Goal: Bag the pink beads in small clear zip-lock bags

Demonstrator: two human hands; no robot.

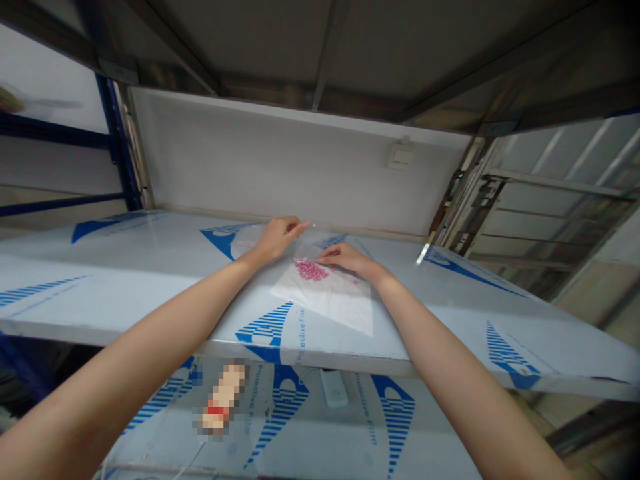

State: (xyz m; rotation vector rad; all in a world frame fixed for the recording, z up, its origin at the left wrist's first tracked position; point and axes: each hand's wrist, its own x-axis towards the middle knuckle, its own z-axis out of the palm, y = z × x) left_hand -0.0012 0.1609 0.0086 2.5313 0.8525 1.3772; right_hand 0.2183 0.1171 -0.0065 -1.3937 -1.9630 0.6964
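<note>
While the left hand [280, 239] and right hand [346, 259] sit apart, fingers kinda bunched up by some clear plastic [311, 244], I honestly can't tell if either's gripping it. The pink beads [311, 271] are heaped just beside the right one, on a white sheet [345, 307] atop the film-covered shelf [350, 345].
</note>
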